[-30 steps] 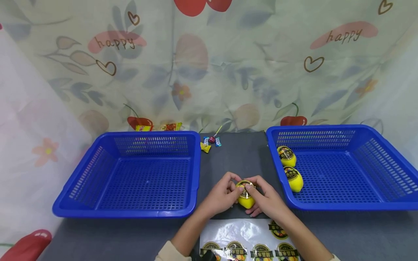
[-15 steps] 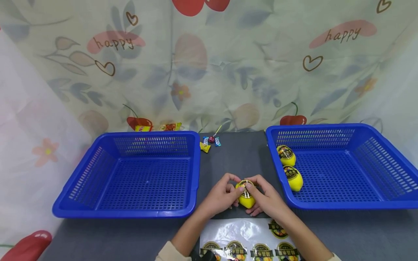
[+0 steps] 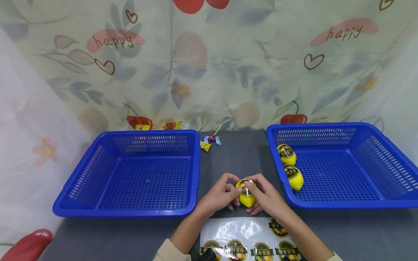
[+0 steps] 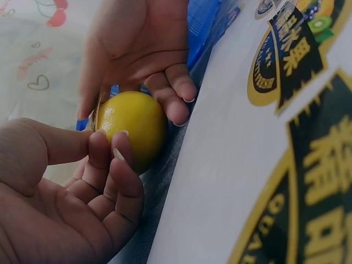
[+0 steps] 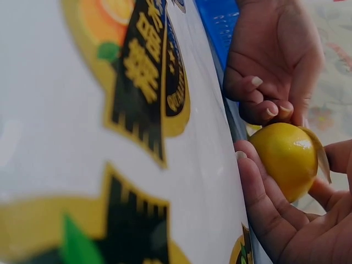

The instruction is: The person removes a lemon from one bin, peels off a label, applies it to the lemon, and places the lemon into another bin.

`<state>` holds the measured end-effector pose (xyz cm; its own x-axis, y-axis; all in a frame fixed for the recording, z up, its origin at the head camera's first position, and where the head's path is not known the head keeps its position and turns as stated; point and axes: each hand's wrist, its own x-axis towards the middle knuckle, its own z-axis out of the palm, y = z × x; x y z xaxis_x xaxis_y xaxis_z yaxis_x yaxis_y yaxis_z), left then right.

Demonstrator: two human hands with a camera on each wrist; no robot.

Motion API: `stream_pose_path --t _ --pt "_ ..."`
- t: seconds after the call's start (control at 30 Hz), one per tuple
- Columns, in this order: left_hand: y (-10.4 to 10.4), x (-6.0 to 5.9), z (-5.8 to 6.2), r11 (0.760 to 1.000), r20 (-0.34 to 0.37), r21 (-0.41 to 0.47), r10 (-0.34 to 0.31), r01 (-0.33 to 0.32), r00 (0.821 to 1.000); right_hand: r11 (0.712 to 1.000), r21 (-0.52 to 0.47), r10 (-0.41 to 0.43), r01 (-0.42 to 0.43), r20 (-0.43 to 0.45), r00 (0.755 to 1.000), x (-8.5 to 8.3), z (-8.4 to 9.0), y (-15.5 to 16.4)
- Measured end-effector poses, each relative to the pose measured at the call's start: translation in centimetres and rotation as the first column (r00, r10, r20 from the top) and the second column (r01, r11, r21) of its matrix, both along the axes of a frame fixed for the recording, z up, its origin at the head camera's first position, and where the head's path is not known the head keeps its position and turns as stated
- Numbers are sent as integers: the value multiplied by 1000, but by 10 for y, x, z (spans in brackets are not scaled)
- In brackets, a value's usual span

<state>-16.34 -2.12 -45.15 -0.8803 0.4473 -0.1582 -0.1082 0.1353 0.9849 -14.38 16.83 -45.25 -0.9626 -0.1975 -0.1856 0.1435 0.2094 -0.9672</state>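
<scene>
Between both hands, in the middle of the head view, is a yellow lemon [image 3: 247, 201] with a round black-and-gold sticker [image 3: 244, 192] on its upper side. My left hand [image 3: 220, 197] has its fingers curled at the lemon's left side, thumb on the sticker. From the right, my right hand [image 3: 270, 200] holds the lemon, its fingers beneath and its thumb pressing the sticker. An edge of the sticker [image 5: 320, 154] stands off the lemon's skin in the right wrist view. Just in front of the hands lies a sheet of matching stickers [image 3: 228, 230].
A blue basket [image 3: 128, 213] stands at the left. Another blue basket [image 3: 352, 205] at the right holds two stickered lemons [image 3: 295, 180] along its left wall. Wrapped candies [image 3: 205, 146] and a lollipop [image 3: 212, 138] lie at the back. A patterned cloth [image 3: 222, 72] hangs behind.
The thumbs shift slightly on the sticker, showing a little more of it. The lemon stays in place between both hands; the view tilts slightly.
</scene>
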Motion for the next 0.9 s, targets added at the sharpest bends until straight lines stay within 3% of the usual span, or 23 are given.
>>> stream_pose_path --t 0.3,0.63,0.9 --pt "1 0 0 1000 28 18 16 -17 999 1000 3 1 -1 -2 1000 0 -1 0" --pt "0 0 -4 999 175 45 15 -24 984 1000 -11 14 -14 -23 1000 0 -2 1" --pt "1 0 -7 997 188 64 23 -36 982 999 -20 35 -35 -32 999 0 -3 2"
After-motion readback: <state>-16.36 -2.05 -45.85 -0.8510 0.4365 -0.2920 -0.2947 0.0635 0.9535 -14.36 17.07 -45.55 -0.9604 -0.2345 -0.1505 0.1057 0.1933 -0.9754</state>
